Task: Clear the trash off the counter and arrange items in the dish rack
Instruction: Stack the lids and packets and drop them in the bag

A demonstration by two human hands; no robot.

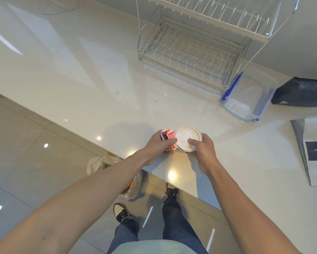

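Trash is being picked up: left hand [158, 143] grips a red wrapper [166, 135], right hand [202, 150] grips a white lid [186, 137]. Next, drop both into the bag [99, 163] at 7 o'clock.

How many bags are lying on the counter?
2. A black bag lies at the far right beside the clear container; a grey-and-white bag lies nearer, at the right edge. More may be out of view.

Glossy pale counter [99, 85], chrome wire dish rack [190, 52], clear plastic container [249, 96].
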